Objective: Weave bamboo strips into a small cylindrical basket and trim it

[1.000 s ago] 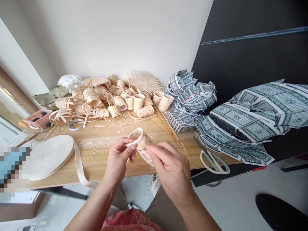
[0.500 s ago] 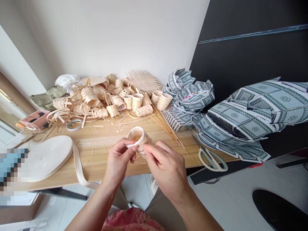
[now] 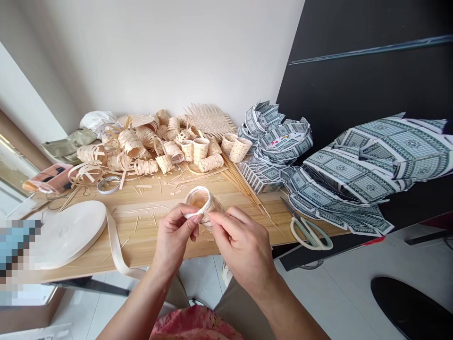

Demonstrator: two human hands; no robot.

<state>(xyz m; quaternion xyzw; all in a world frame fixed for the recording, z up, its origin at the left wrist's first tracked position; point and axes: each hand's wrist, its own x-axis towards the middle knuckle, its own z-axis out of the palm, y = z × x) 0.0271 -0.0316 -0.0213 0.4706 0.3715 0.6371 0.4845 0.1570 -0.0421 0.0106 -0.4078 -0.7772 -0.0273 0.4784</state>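
Note:
A small woven basket tilts between my hands above the front of the table, its open mouth toward me. White strip edges its rim. My left hand is closed in a pinch on the rim and strip, thumb on the near side. Close beside it, my right hand has thumb and forefinger pinched together at the basket's outer wall, just under the rim. Whatever is between those right fingertips is too small to make out. Part of the basket's lower body is hidden behind the right hand.
A large roll of white ribbon lies left, its tail hanging over the wooden table's front edge. Scissors rest at right, near folded-card pieces. Behind are several woven baskets, thin sticks and a tape roll.
The view has shifted very slightly. Both hands keep nearly the same pinch on the basket, which has barely moved.

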